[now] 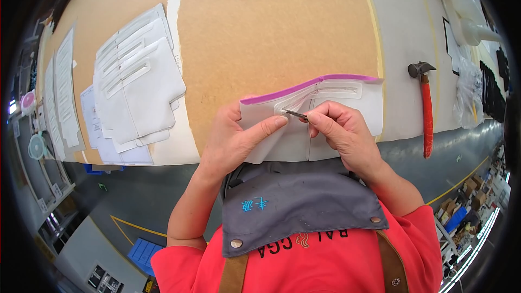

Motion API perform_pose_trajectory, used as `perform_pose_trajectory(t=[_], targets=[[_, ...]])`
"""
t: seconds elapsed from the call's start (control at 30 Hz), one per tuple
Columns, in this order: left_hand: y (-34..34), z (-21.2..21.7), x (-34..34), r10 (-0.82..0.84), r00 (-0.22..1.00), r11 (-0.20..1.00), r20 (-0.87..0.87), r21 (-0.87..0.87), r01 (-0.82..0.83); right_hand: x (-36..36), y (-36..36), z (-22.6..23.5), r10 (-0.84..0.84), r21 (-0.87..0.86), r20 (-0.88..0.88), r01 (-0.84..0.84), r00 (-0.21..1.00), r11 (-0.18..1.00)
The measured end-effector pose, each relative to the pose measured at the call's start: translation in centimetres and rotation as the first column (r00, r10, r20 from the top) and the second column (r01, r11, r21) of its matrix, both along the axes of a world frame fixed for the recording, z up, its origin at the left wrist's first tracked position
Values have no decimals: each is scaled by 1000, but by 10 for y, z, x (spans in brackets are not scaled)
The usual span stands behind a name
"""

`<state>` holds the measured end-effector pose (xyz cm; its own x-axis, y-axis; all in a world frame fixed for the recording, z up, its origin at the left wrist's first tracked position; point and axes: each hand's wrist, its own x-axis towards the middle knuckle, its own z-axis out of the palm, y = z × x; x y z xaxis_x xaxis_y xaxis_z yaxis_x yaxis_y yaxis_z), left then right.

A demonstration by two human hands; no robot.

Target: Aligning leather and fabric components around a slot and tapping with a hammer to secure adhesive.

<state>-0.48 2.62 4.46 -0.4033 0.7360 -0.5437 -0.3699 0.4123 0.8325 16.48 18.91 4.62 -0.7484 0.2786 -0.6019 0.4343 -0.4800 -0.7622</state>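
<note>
Mid-frame, left hand (230,137) had fingers clamped on a white panel (296,139), right hand (348,133) pinched a thin dark tool (296,114); panel looked light, bendy, best gripped by edges.

The big tabletop (260,32) is tan in the middle and pale gray on the right. The floor (179,195) is dark gray and a bit shiny. A yellow line (456,186) crosses the floor on the right, and a bent yellow stripe (138,226) lies on the left, near a blue bin (144,256). Messy shelves (446,232) hold lots of boxes (478,201) at the right. Long white lights (480,240) shine brightly beside them. A pink fan (28,102) and a green fan (37,145) are far left.
</note>
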Motion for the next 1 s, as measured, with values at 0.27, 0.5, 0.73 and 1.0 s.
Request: perform_pose_trajectory(t=[0.27,0.5,0.73,1.0], targets=[[-1,0,1,-7,999,1000,-52,-7,6,-3,1,1,26,8,39,-26,999,1000],[1,1,0,-36,999,999,-38,-15,35,1,-3,-9,-17,29,13,17,1000,999],[-10,-7,-23,169,982,981,-89,-82,-176,18,63,-28,-233,615,-109,250,966,748],[-10,-10,-29,74,945,982,-319,-139,-124,24,106,-37,-66,988,20,-29,998,-152]])
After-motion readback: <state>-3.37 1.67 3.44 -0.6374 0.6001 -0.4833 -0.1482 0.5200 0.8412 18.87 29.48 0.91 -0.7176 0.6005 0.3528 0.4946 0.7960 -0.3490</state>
